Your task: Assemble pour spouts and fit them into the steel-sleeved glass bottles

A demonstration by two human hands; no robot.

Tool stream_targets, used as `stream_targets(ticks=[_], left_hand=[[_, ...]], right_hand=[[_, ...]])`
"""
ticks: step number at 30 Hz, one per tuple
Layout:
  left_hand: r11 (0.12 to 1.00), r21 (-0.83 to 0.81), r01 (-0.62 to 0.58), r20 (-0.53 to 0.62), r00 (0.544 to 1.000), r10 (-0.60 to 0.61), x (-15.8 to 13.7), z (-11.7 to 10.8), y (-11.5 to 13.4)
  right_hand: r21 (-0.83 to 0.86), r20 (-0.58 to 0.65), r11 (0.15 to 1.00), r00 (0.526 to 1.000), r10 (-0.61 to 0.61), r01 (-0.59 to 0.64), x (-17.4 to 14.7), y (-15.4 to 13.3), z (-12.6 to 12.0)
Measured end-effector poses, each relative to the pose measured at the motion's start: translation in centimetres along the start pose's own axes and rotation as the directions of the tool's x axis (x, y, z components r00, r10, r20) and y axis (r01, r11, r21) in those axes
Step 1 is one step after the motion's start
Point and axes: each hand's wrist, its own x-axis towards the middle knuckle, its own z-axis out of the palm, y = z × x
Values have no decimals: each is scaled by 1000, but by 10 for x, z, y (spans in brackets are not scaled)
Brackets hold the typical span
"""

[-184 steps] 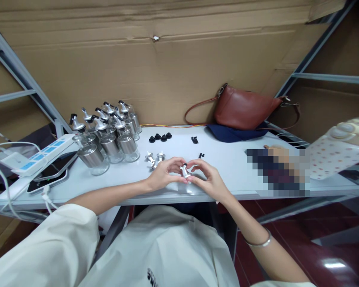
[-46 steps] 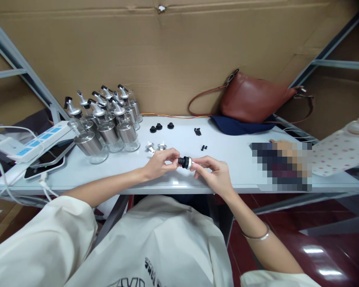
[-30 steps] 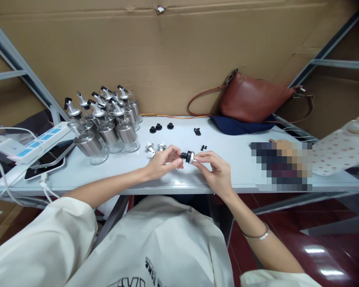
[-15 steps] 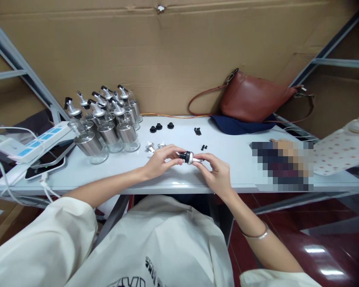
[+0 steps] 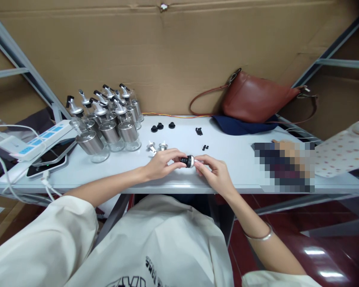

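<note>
Between my hands, above the front of the white table [image 5: 179,175], lies a bottle pourer [image 5: 190,161] turned sideways, with a black ribbed stopper and a silver collar. My left hand [image 5: 163,163] pinches the black stopper end. The thumb and fingers of my right hand [image 5: 214,171] are closed on the spout end, which they mostly cover. Just behind my left hand rest a few silver pourer tops [image 5: 152,148]. Farther back are black stoppers [image 5: 160,126]. Small black parts [image 5: 199,131] and smaller black pieces [image 5: 205,147] lie to the right of them.
Several glass bottles with steel sleeves and pourers [image 5: 109,131] stand at the left. Beside them are a power strip [image 5: 42,139], cables and a dark device [image 5: 46,165]. A brown handbag [image 5: 257,97] sits on dark blue cloth [image 5: 239,126] at the back right. Cardboard [image 5: 167,59] walls the rear.
Both hands stay on the pourer, which has turned and shifted slightly. My right fingers have moved closer around its spout. The whole view has shifted a little.
</note>
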Motion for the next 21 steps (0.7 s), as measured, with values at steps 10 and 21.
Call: stream_targets(ticks=[10,21], left_hand=[[944,-167,283,306,926,-223,4,1,-7],[907,-311,285,254,944,-209,3,6,-9]], right_hand=[[-470,106,743,866,-489,477,-1,7,6],[-436,53,802,901,-431,409,-2,4,8]])
